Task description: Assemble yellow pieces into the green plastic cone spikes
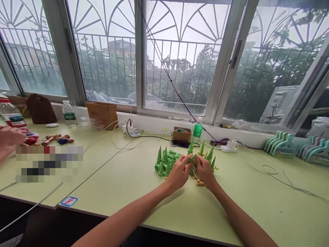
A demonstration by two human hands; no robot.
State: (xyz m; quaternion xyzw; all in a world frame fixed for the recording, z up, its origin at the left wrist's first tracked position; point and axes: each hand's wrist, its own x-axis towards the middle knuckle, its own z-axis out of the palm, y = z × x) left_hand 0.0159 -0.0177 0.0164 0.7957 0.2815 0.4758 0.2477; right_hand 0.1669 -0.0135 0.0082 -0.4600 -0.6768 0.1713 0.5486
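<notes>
Both of my hands meet over a cluster of green plastic parts on the pale green table. My left hand (pixel 179 172) is closed around a green cone (pixel 191 158), which points up and to the right. Close beside it, my right hand (pixel 204 168) is closed too; whatever its fingers pinch is hidden. Several upright green cones (pixel 159 156) and green tubes (pixel 172 153) stand and lie around my hands. Small yellow pieces (pixel 199 182) lie below and between my hands, with another yellow piece (pixel 216 168) at the right.
A green-labelled bottle (pixel 197 129) and small cardboard box (pixel 181 136) stand behind the parts. Cables and a white adapter (pixel 228 146) lie behind at the right, near pastel hangers (pixel 280 144). Another person's hand (pixel 10 139) is at the far left, beside wooden pieces (pixel 64 139).
</notes>
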